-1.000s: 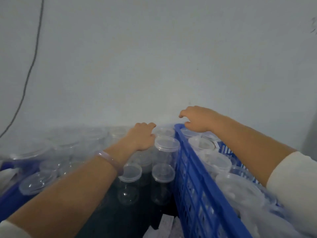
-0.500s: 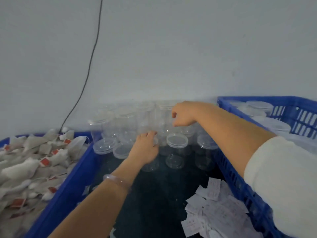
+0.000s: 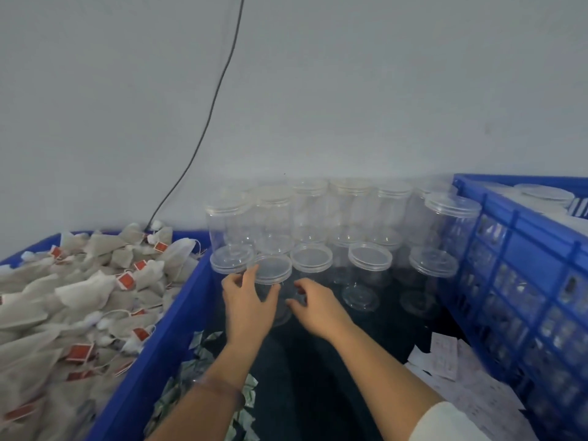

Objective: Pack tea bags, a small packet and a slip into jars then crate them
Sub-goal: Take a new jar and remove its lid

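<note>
A clear lidded jar (image 3: 273, 270) stands at the front of a group of empty clear jars (image 3: 370, 262) on the dark table. My left hand (image 3: 248, 300) wraps its left side, fingers on the lid rim and thumb across the body. My right hand (image 3: 315, 302) sits just right of the jar with curled fingers; whether it touches is unclear. Tea bags (image 3: 82, 300) with red tags fill the blue bin on the left. Small packets (image 3: 203, 354) lie under my left forearm. White slips (image 3: 445, 361) lie at the right.
A blue crate (image 3: 521, 249) holding lidded jars stands on the right. The blue bin's wall (image 3: 159, 345) borders the left. A black cable (image 3: 206, 122) hangs down the grey wall behind the stacked jars.
Both hands pulled back from the far jars toward me. My left hand closed around a front jar and my right hand came down beside it. The view tilted down and left.
</note>
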The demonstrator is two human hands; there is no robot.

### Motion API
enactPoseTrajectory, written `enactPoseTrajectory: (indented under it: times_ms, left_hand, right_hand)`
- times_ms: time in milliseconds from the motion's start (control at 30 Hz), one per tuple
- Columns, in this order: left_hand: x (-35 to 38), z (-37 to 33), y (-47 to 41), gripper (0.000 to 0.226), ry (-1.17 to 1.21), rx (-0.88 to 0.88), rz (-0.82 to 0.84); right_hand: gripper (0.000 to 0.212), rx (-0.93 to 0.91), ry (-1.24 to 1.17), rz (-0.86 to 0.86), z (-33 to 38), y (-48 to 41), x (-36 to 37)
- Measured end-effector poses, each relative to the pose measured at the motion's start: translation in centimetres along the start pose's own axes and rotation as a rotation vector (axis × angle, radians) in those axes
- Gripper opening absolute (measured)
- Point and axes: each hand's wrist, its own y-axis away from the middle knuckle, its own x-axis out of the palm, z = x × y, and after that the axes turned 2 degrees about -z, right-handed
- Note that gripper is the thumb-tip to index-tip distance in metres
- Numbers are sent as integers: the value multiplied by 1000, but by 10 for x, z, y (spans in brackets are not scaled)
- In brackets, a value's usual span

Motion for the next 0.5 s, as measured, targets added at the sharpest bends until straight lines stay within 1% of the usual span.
enactPoseTrajectory:
  times_ms: [33,133,200,233,333,400,433,500]
  left_hand:
    - [0,2,0,62,13,9,-41]
    - [-5,-4,-11,66,20,81,-238]
    - [-13,-15,-26,75,76,95,-333]
    - [-17,-20,-36,82,109,82,-352]
    - [-26,-30,-67,103,200,-32,-313]
    - [-27,-28,-82,113,274,-118,-269]
    - [-26,-26,-87,115,308,-157,-247]
    - [-22,-22,-90,110,328,-210,-208]
  right_hand:
    - [48,-10,-13,-16,2,-1,3]
    - [39,-15,-53,-69,8,-7,3]
    - [32,8,-85,-123,10,-12,-1]
    - [28,23,-104,-144,11,-14,-4]
    - [25,32,-118,-171,17,-21,-13]
    - [26,6,-154,-185,24,-25,-16]
    - [30,-13,-183,-184,30,-26,-17]
    - [35,-59,-205,-167,41,-27,-15]
